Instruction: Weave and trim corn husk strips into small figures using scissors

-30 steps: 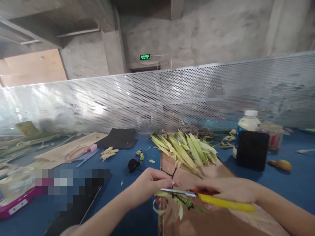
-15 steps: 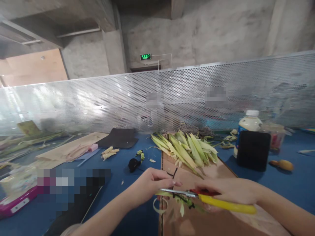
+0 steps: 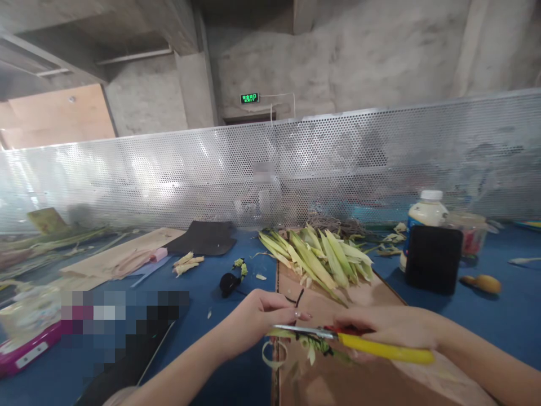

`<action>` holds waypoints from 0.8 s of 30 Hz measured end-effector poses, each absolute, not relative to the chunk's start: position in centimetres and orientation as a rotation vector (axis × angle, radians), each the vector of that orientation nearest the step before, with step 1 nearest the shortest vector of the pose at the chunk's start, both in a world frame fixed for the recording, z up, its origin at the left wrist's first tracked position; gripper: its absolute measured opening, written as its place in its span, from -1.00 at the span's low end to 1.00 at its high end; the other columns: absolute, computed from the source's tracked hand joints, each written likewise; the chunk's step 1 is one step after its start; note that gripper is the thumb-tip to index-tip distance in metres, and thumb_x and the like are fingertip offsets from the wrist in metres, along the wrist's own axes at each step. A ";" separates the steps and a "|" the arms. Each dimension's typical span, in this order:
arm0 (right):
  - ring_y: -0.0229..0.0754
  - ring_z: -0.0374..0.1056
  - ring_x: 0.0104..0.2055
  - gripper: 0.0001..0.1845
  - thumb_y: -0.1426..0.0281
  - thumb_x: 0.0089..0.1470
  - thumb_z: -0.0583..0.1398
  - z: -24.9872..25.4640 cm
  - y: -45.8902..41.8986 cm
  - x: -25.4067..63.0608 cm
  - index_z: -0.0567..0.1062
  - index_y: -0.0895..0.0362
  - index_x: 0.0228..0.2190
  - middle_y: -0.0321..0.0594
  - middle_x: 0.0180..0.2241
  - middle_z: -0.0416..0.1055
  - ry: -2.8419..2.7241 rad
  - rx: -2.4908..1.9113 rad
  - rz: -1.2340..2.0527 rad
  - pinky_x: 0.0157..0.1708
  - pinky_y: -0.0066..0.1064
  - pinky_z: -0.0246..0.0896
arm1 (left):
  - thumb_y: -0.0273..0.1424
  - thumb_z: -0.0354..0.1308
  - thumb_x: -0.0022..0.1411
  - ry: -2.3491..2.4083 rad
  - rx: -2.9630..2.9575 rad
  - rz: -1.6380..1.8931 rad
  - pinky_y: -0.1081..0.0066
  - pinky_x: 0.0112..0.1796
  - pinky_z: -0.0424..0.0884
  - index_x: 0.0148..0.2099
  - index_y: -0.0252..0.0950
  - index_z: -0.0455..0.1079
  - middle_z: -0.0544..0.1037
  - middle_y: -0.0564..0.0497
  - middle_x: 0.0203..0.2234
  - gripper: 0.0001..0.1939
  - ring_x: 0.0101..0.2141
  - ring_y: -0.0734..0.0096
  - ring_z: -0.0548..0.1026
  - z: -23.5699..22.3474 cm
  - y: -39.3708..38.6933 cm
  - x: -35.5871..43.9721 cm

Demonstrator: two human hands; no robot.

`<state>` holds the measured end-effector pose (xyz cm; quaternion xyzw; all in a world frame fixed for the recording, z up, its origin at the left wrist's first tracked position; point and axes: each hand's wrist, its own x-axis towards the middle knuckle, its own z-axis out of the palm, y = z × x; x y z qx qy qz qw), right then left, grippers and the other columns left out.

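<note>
My left hand (image 3: pixel 268 313) is closed in a pinch on a black cord (image 3: pixel 298 298), whose loose end sticks up past the fingertips. My right hand (image 3: pixel 397 327) is wrapped round scissors (image 3: pixel 384 348) with yellow and red handles. Their metal blades point left, just below my left fingertips, and look nearly closed. Beneath the blades hangs a small knotted bundle of green husk strips (image 3: pixel 311 351) bound with black cord; a pale strip curls (image 3: pixel 274 355) at its left. Whether my right fingers also touch the bundle is hidden. Under both hands lies a cardboard sheet (image 3: pixel 313 389).
Pale green corn husks (image 3: pixel 332 259) are heaped on the cardboard's far end. To the right stand a white-capped bottle (image 3: pixel 426 211), a black box-shaped object (image 3: pixel 434 259) and a clear tub (image 3: pixel 471 231). On the left are a black spool (image 3: pixel 229 283), a black sheet (image 3: pixel 203 238) and brown paper (image 3: pixel 105 256).
The scissors and right hand have shifted very slightly left. My left hand keeps its pinch on the black cord; the rest looks the same.
</note>
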<state>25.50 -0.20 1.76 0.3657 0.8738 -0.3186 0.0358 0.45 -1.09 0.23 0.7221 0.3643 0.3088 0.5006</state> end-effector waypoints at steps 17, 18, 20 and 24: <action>-0.20 0.15 -0.29 -0.74 0.26 0.05 -0.01 2.0 -0.3 25.4 0.33 0.09 -0.24 -0.27 -0.32 0.24 2.638 1.142 -0.985 -0.29 -0.35 0.02 | -0.16 0.15 0.07 0.880 1.767 0.717 0.48 -0.49 0.07 -0.29 -0.39 0.56 0.27 0.06 -0.60 -0.63 -0.50 0.50 0.16 0.3 -1.2 0.5; -0.19 0.15 -0.28 -0.72 0.24 0.06 -0.01 2.0 -0.3 25.5 0.33 0.10 -0.23 -0.26 -0.31 0.25 2.634 1.146 -0.979 -0.28 -0.34 0.03 | -0.16 0.16 0.07 0.886 1.767 0.717 0.48 -0.49 0.07 -0.30 -0.39 0.56 0.27 0.06 -0.60 -0.63 -0.50 0.50 0.17 0.3 -1.2 0.6; -0.18 0.16 -0.26 -0.68 0.23 0.08 -0.03 2.2 -0.4 25.5 0.33 0.11 -0.19 -0.23 -0.27 0.26 2.630 1.141 -0.976 -0.24 -0.31 0.04 | -0.15 0.17 0.06 0.892 1.760 0.724 0.48 -0.48 0.09 -0.32 -0.40 0.56 0.30 0.06 -0.61 -0.62 -0.51 0.50 0.19 0.3 -1.2 0.6; -0.14 0.20 -0.19 -0.62 0.22 0.10 -0.03 2.4 -0.6 25.5 0.33 0.12 -0.10 -0.19 -0.20 0.30 2.665 1.072 -1.011 -0.18 -0.29 0.08 | -0.17 0.17 0.06 0.878 1.712 0.737 0.48 -0.43 0.15 -0.29 -0.38 0.56 0.43 0.02 -0.57 -0.64 -0.49 0.47 0.27 0.2 -1.0 0.4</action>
